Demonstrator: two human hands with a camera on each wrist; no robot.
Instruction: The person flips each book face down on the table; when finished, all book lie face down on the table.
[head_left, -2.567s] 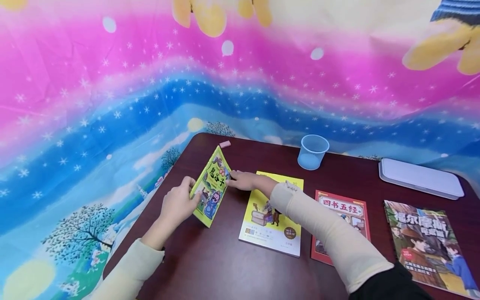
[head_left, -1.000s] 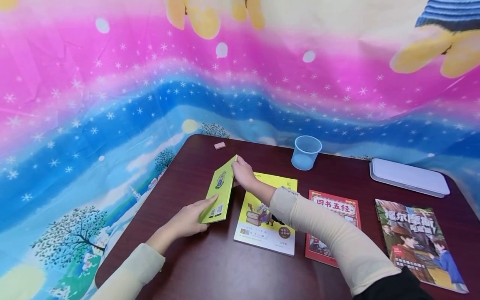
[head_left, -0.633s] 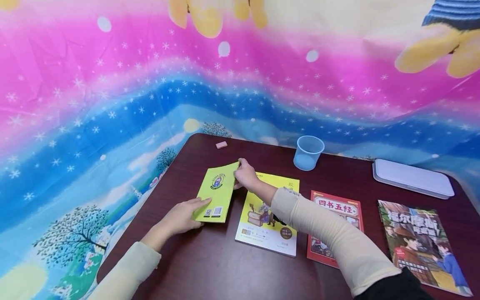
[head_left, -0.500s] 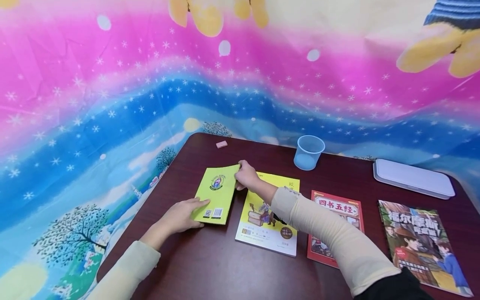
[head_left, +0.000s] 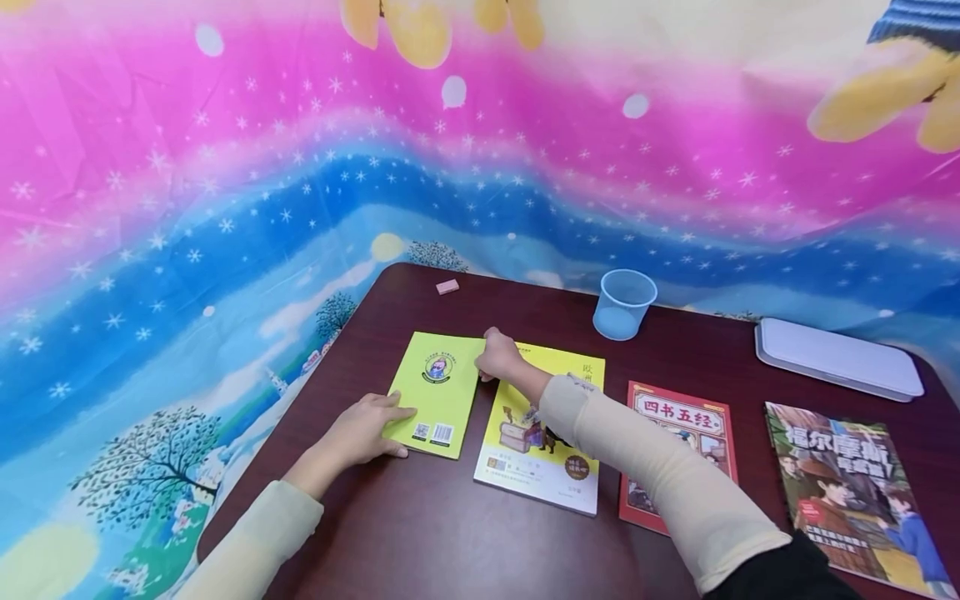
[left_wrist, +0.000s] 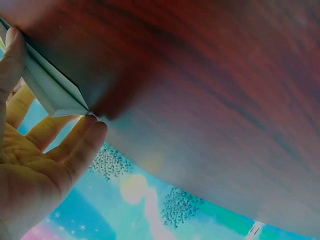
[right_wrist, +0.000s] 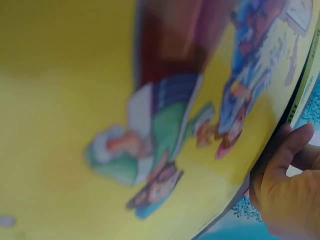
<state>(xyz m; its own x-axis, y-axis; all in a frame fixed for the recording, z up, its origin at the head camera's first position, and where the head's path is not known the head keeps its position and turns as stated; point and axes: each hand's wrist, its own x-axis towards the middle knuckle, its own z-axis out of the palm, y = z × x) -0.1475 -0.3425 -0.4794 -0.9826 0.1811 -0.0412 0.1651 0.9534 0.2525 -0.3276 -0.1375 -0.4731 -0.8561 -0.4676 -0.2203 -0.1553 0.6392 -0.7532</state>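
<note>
A yellow-green book (head_left: 433, 393) lies back cover up at the table's left, its barcode towards the near edge. My left hand (head_left: 363, 429) holds its lower left side, fingers over the cover. In the left wrist view the left hand (left_wrist: 37, 165) has the page edges of the book (left_wrist: 52, 92) between thumb and fingers. At the upper right corner, my right hand (head_left: 501, 357) pinches the book's edge, its fingertips partly hidden. Under the right wrist is a yellow book (head_left: 536, 467); its cover fills much of the right wrist view, beside the right hand (right_wrist: 287, 195).
Further right lie a red book (head_left: 645, 500) and a detective comic (head_left: 847, 492). Behind them are a light blue cup (head_left: 625, 308) and a white case (head_left: 838, 358). A pink eraser (head_left: 447, 287) sits near the back left corner of the dark table (head_left: 465, 550).
The green book, first raised with its front showing, has been turned over and lowered onto the table, back cover up. The right hand moved to its upper right corner; both hands stay on it.
</note>
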